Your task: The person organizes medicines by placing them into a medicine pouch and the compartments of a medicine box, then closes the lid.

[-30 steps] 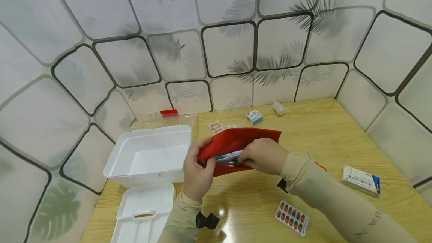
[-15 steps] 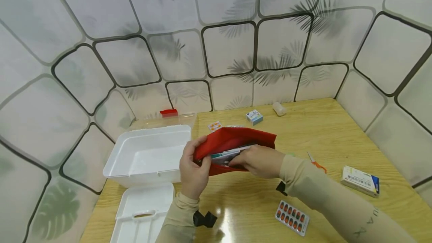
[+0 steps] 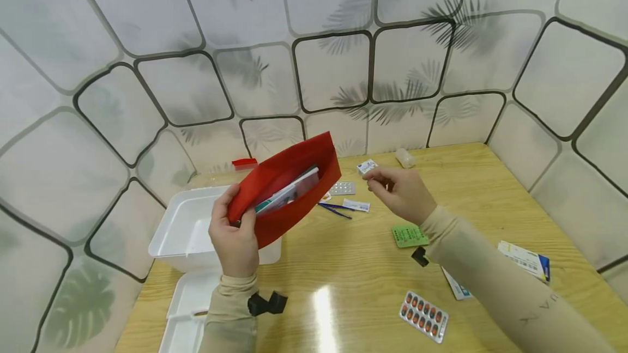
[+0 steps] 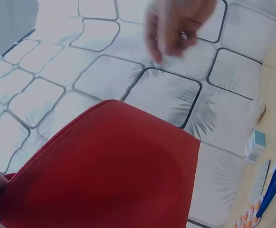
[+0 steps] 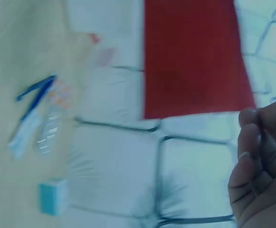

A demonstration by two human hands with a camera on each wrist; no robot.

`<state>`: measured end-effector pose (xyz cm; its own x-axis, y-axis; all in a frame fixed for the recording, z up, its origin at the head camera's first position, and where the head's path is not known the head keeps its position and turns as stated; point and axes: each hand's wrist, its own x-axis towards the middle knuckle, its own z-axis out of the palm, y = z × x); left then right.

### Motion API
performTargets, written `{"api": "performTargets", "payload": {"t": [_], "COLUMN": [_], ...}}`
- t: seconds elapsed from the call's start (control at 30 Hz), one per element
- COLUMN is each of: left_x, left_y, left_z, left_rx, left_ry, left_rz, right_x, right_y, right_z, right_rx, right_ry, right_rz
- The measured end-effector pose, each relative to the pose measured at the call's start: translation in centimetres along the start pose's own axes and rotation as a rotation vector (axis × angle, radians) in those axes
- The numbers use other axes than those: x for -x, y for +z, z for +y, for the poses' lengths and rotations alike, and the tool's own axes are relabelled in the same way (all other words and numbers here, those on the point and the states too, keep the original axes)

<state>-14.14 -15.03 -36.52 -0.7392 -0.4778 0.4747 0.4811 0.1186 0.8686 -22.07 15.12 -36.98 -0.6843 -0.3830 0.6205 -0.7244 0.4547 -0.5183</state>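
Observation:
My left hand (image 3: 235, 241) grips a red zip pouch (image 3: 289, 223) by its left end, thumb in front and fingers behind. The pouch is tilted, right end up, its mouth gaping. White and teal flat packets (image 3: 293, 189) stick up inside; their lower parts are hidden. To the right of the pouch, my right hand (image 3: 402, 195) is in the air, fingers loosely bent, with nothing visible between them. The right wrist view, though blurred, shows the right hand's fingertips (image 5: 249, 116) close to the corner of the pouch (image 5: 195, 61).
A white plastic box (image 3: 183, 227) and its tray-like part (image 3: 183, 312) lie at left. Blue tweezers (image 3: 336, 209), a silver blister pack (image 3: 342, 188), a small box (image 3: 367, 166) and a bandage roll (image 3: 404, 158) lie behind. A green packet (image 3: 408, 236), capsules (image 3: 424, 316) and a medicine box (image 3: 525, 260) lie right.
My right hand has come out of the pouch and moved up and right. The left hand has carried the pouch left and tilted it, uncovering the tweezers and green packet.

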Motion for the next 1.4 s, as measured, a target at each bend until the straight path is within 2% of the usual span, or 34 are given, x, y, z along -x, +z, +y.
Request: {"api": "performTargets", "payload": {"t": [0.1, 0.2, 0.3, 0.4, 0.57, 0.7, 0.87, 0.97, 1.03, 1.23, 1.4], "left_x": [-0.2, -0.3, -0.4, -0.5, -0.7, -0.8, -0.8, -0.8, -0.8, -0.8, -0.8], "left_y": [0.0, -0.1, 0.0, -0.1, -0.2, -0.2, 0.0, 0.0, 0.1, -0.1, -0.1], "left_z": [0.0, 0.0, 0.0, 0.0, -0.2, -0.2, -0.3, -0.3, -0.3, -0.2, -0.3], "left_rx": [0.054, 0.095, 0.115, 0.119, 0.12, 0.132, 0.15, 0.151, 0.146, 0.134, 0.139], "left_ry": [-0.03, -0.056, -0.071, -0.079, -0.087, -0.091, -0.091, -0.089, -0.09, -0.096, -0.088], "left_rz": [0.039, 0.048, 0.048, 0.048, 0.046, 0.048, 0.05, 0.051, 0.051, 0.049, 0.049], "right_x": [-0.1, -0.2, -0.4, -1.0, -2.6, -3.4, -3.4, -3.2, -3.0, -1.4, 0.8], "right_y": [1.8, 4.3, 6.8, 9.0, 12.0, 14.4, 17.0, 18.0, 18.3, 18.6, 17.4], "right_z": [2.3, 4.3, 5.6, 6.2, 6.1, 5.6, 4.5, 3.6, 2.9, 1.1, 0.0], "right_rx": [0.084, 0.139, 0.184, 0.23, 0.282, 0.383, 0.545, 0.582, 0.569, 0.514, 0.525], "right_ry": [0.11, 0.189, 0.235, 0.238, 0.249, 0.247, 0.243, 0.213, 0.196, 0.089, -0.117], "right_rz": [-0.153, -0.334, -0.497, -0.596, -0.654, -0.71, -0.799, -0.821, -0.854, -0.936, -0.9]}}
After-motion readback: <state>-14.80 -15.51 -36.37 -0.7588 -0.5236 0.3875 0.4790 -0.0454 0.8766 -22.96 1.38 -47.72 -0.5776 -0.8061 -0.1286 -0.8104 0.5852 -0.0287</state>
